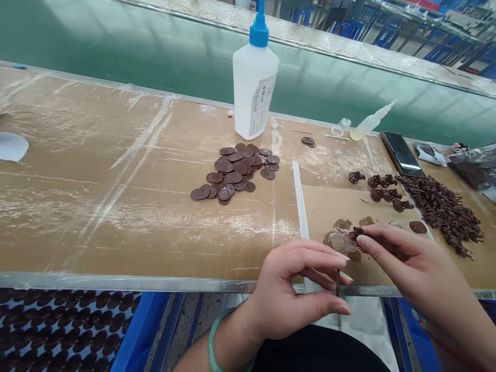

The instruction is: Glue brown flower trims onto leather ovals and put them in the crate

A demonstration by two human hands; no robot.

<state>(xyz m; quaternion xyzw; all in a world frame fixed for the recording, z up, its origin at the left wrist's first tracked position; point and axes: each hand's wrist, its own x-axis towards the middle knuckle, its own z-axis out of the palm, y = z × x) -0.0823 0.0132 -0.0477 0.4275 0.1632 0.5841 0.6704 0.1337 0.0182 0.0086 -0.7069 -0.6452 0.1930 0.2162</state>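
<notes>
Cardboard-topped bench, green conveyor belt beyond at 12 o'clock. At 4 o'clock, right hand pinches small brown piece just beside clear plastic cup; left hand narrow on thin brown stick, upper end hidden by fingers.

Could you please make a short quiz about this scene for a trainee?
1. Which hand pinches the dark stick?
2. True or false: the white bottle stands upright.
3. What does the right hand hold?
A) a phone
B) a small brown piece
C) a spoon

Key:
1. The left hand
2. True
3. B
</notes>
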